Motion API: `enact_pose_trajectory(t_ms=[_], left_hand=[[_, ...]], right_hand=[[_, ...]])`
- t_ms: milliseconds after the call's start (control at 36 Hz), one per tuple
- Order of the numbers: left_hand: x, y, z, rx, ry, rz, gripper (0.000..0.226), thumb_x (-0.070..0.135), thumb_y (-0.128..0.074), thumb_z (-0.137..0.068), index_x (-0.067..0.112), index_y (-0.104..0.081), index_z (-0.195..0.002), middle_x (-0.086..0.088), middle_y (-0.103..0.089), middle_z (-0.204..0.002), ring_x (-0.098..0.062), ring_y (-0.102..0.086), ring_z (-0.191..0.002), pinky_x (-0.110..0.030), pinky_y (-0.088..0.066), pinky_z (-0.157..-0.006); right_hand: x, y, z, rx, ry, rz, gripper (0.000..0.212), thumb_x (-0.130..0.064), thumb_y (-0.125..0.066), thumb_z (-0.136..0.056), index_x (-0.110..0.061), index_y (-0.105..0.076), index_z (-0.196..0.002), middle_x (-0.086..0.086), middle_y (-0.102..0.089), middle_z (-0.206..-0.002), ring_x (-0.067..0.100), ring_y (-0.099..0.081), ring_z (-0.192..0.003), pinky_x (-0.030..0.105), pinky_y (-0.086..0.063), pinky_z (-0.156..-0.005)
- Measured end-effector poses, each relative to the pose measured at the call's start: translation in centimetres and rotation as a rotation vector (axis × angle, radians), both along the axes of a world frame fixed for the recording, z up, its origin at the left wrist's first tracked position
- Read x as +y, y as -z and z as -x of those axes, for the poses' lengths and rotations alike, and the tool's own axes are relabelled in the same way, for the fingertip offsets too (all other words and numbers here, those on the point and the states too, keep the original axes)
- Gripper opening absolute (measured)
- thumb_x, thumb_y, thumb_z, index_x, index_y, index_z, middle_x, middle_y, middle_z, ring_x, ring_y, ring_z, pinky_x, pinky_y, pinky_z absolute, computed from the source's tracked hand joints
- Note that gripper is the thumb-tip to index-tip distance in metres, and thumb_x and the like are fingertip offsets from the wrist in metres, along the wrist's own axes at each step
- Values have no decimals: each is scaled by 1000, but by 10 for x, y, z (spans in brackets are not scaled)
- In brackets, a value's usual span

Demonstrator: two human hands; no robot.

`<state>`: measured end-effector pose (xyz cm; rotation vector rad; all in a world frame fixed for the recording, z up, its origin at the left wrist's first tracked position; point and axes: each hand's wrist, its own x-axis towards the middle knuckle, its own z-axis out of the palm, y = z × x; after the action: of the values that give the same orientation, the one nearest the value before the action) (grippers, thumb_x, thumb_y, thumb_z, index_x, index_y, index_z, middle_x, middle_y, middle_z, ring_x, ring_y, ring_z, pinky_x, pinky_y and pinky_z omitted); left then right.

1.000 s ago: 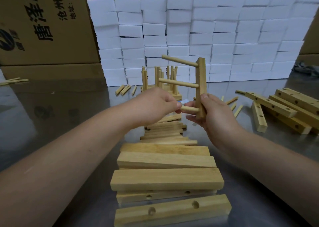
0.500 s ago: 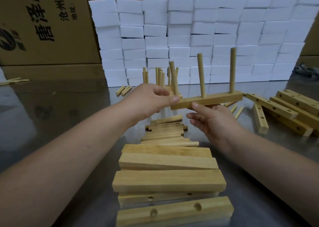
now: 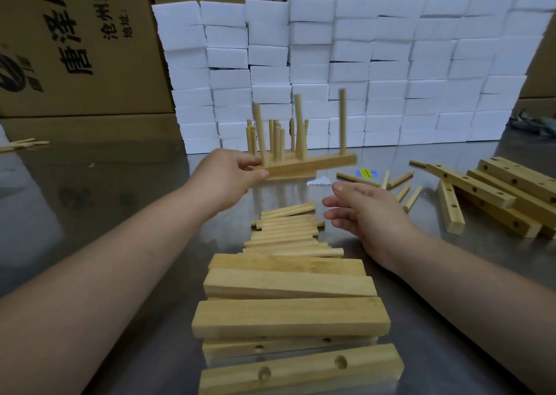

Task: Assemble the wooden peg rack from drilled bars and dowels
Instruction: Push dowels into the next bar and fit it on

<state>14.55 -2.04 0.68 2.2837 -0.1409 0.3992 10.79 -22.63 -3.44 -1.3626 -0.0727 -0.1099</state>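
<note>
My left hand [image 3: 233, 170] grips the left end of a peg rack [image 3: 313, 163], a drilled bar with three dowels standing upright. It hangs just in front of other finished racks [image 3: 278, 142] at the back of the table. My right hand [image 3: 365, 214] hovers below and to the right of the rack, fingers straight, holding nothing. A pile of loose dowels [image 3: 288, 232] lies between my arms. A stack of drilled bars [image 3: 288, 316] lies closest to me.
More drilled bars [image 3: 493, 194] are piled at the right, with scattered dowels [image 3: 400, 185] beside them. A wall of white foam blocks [image 3: 346, 70] stands behind, cardboard boxes [image 3: 75, 42] beyond it. The table [image 3: 105, 202] is shiny metal.
The rack turned from upright to level, then moved away toward the finished racks. My right hand let go of it and dropped back; only my left hand holds it now.
</note>
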Motion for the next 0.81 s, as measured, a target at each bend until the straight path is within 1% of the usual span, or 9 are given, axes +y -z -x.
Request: enact_pose_trajectory(t_ms=[56, 139, 278, 361, 472, 639, 694, 750, 806], left_hand=[[9, 4, -7, 1, -49, -10, 36, 33, -67, -83, 24, -64, -118, 10, -63, -95, -11, -59, -75, -22, -41, -60], [21, 15, -15, 11, -106, -51, 36, 31, -67, -84, 22, -64, -119, 2, -65, -110, -14, -57, -89, -27, -43, -77], [30, 32, -19, 36, -174, -158, 36, 33, -65, -85, 23, -64, -119, -1, -66, -112, -14, -55, -87, -26, -39, -74], [32, 41, -20, 62, -161, -208, 36, 34, -63, -87, 21, -63, -121, -2, -65, -115, -17, -57, -95, -26, -40, -75], [31, 47, -22, 82, -161, -266, 38, 38, -63, -86, 21, -63, -121, 0, -64, -114, -16, -56, -96, -26, -39, -72], [29, 51, -27, 71, -190, -382, 38, 39, -60, -87, 23, -62, -121, 1, -64, -117, -20, -56, -105, -27, -41, -76], [28, 52, -30, 67, -190, -406, 32, 38, -58, -88, 22, -65, -116, 0, -66, -110, -21, -58, -99, -27, -42, -72], [28, 53, -32, 59, -178, -458, 26, 37, -55, -90, 22, -69, -105, 1, -67, -92, -19, -57, -83, -27, -39, -61], [28, 53, -34, 58, -176, -487, 26, 36, -53, -91, 20, -68, -103, 0, -65, -87, -19, -56, -79, -27, -38, -59]], right_hand=[[0, 0, 0, 3, -4, 9, 10, -16, -58, -91, -15, -64, -83, -1, -66, -64, 8, -62, -53, 17, -50, -51], [0, 0, 0, 13, -16, 2, 9, -15, -57, -91, -14, -63, -84, -1, -66, -60, 9, -62, -51, 17, -50, -49], [0, 1, 0, 22, -30, 10, 9, -15, -56, -92, -12, -63, -87, 0, -65, -60, 9, -61, -50, 17, -49, -48], [1, 1, 0, 22, -30, 26, 9, -15, -55, -92, -11, -63, -89, 1, -64, -62, 9, -60, -51, 17, -48, -47], [1, 1, 0, 25, -30, 39, 10, -14, -53, -93, -12, -62, -89, 1, -64, -63, 9, -59, -51, 17, -47, -47], [2, 1, 0, 22, -32, 66, 11, -14, -53, -93, -12, -62, -87, 1, -63, -63, 8, -59, -50, 17, -46, -47], [3, 1, 1, 23, -31, 75, 11, -15, -53, -93, -12, -62, -88, 1, -63, -63, 7, -58, -49, 17, -46, -48], [3, 1, 1, 26, -32, 81, 11, -16, -53, -93, -13, -62, -88, 1, -62, -64, 7, -58, -49, 17, -45, -48], [4, 1, 1, 27, -30, 87, 11, -16, -54, -93, -12, -62, -88, 2, -62, -64, 7, -57, -48, 17, -45, -47]])
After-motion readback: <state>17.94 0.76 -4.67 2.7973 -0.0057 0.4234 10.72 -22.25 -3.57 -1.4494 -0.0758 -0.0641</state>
